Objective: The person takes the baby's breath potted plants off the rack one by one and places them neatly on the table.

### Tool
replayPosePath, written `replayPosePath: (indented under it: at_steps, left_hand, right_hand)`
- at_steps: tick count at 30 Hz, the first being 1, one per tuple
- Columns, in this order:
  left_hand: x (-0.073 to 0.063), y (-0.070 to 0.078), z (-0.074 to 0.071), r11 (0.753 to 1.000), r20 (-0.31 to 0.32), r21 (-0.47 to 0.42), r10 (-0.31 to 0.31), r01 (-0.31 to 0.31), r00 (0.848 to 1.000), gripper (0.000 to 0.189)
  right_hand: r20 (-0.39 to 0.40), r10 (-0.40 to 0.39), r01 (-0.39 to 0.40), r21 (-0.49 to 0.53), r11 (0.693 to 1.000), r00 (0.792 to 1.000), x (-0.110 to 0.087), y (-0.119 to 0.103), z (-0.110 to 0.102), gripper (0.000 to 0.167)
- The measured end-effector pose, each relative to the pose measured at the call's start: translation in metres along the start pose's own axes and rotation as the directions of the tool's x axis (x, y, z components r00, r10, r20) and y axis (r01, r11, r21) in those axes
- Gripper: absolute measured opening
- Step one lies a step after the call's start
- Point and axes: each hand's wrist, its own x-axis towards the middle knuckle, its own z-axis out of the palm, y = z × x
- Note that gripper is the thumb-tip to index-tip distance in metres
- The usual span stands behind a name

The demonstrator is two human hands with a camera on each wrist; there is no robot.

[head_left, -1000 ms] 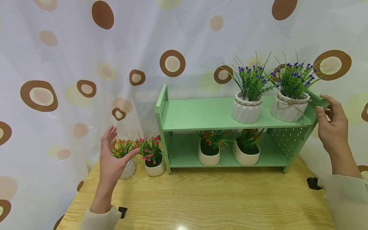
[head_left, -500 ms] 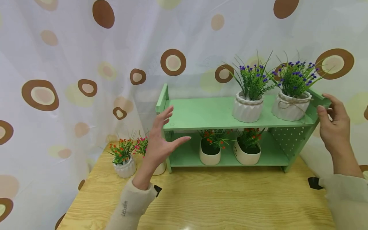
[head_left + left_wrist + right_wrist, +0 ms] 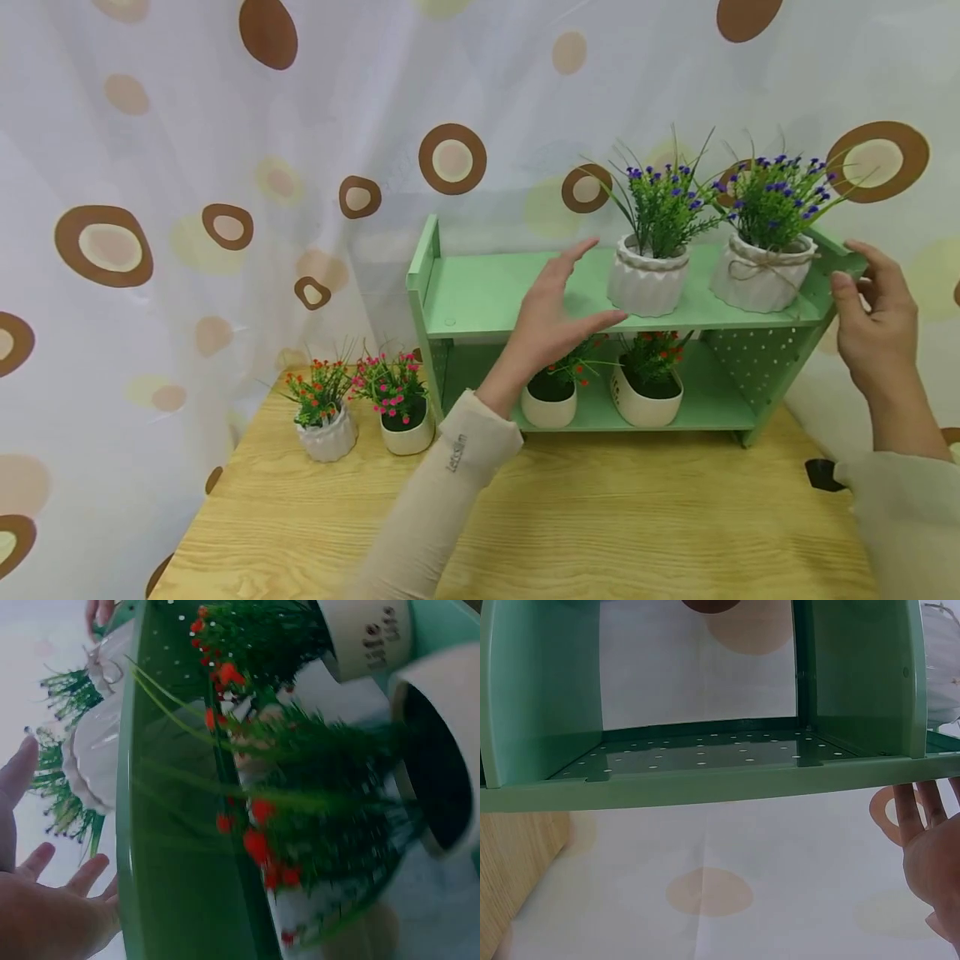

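From the head we look forward and down, far enough back to take in the whole green shelf [image 3: 487, 292] and much of the worktop [image 3: 600, 517]. Through the left wrist camera we are close in, the scene turned sideways with up toward frame left, a red-flowered plant [image 3: 326, 780] at centre. From the right wrist, also near and sideways, we face the perforated side panel [image 3: 705, 759] across mid-frame, up toward frame right. Head and left wrist share the white pots [image 3: 647, 287]; head and right wrist share that panel.
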Motion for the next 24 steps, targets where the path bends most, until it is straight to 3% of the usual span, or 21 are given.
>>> replayPosePath:
  at_steps: [4, 8, 18, 24]
  left_hand:
    - [0.019, 0.001, 0.022, 0.999, 0.035, 0.018, -0.051, 0.05, 0.998, 0.087]
    - [0.028, 0.002, 0.036, 0.997, 0.04, 0.048, -0.062, 0.06, 0.997, 0.084]
    - [0.033, 0.004, 0.043, 0.992, 0.033, 0.105, -0.067, 0.063, 0.997, 0.081]
    - [0.034, 0.004, 0.048, 0.989, -0.034, 0.134, -0.054, 0.058, 0.998, 0.08]
  right_hand:
    - [0.001, 0.01, -0.01, 0.008, 1.0, 1.0, 0.001, -0.002, 0.0, 0.046]
    - [-0.011, 0.009, -0.009, 0.006, 1.0, 1.0, 0.002, -0.001, 0.0, 0.046]
    - [-0.024, 0.01, -0.01, 0.005, 1.0, 1.0, 0.0, 0.003, 0.002, 0.046]
    - [-0.029, 0.008, -0.008, -0.002, 1.0, 1.0, 0.001, 0.002, 0.003, 0.045]
